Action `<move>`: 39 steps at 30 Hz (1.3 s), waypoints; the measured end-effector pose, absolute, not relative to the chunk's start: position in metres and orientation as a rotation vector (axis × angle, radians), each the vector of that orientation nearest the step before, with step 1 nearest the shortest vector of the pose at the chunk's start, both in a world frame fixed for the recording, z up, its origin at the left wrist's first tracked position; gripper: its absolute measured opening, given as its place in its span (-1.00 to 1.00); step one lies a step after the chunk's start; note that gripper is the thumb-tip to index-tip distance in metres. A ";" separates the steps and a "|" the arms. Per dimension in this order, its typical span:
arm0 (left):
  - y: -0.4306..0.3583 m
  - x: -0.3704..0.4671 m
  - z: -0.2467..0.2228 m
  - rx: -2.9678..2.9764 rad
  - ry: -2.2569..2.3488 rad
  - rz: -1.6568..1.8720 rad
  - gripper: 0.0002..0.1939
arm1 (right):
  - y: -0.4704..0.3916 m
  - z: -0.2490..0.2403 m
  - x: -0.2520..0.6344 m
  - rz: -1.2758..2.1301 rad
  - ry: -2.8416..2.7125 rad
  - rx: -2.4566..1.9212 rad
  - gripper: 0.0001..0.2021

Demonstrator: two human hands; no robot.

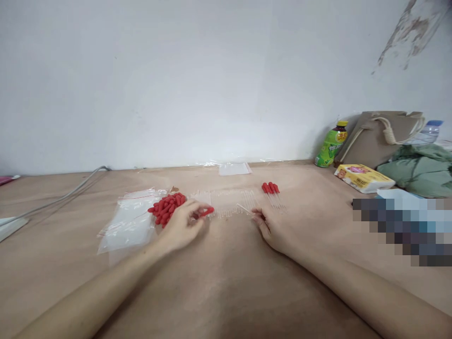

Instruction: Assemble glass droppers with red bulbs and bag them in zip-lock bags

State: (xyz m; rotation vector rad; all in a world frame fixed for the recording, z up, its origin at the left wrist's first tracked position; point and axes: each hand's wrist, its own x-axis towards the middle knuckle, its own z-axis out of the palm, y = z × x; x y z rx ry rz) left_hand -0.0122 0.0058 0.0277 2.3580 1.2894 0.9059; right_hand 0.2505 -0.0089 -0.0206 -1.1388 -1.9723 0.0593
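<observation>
My left hand (189,221) pinches a red rubber bulb (207,212) beside a pile of red bulbs (165,207). Opposite it, my right hand (264,223) holds a thin clear glass tube (244,208) between the fingertips, its free end pointing left toward the bulb; the two are apart. Behind and between the hands lies a row of clear glass tubes (226,202) on the brown table covering. Several droppers with red bulbs (271,189) lie together beyond my right hand, bulbs toward the wall.
Clear zip bags (130,223) lie left of the pile, another bag (234,169) by the wall. A grey cable (77,188) runs at far left. At right stand a green bottle (331,146), a yellow tissue pack (363,178), a grey bag (376,139) and green cloth (420,169).
</observation>
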 end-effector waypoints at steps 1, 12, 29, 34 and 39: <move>0.000 -0.007 0.025 2.382 1.257 0.884 -0.72 | -0.009 -0.021 0.251 0.068 -1.979 -1.110 -0.81; -0.015 0.005 0.030 2.785 1.171 0.470 -0.75 | -0.014 -0.018 0.247 0.223 -2.089 -1.019 -0.79; -0.011 0.016 -0.004 2.365 1.210 0.789 -0.82 | -0.021 -0.014 0.237 0.398 -2.115 -0.981 -0.78; -0.017 0.020 0.000 2.349 1.129 0.866 -0.81 | -0.023 -0.014 0.235 0.430 -2.132 -0.966 -0.78; -0.016 0.018 -0.004 2.323 1.038 0.893 -0.82 | -0.022 -0.014 0.236 0.467 -2.156 -0.895 -0.79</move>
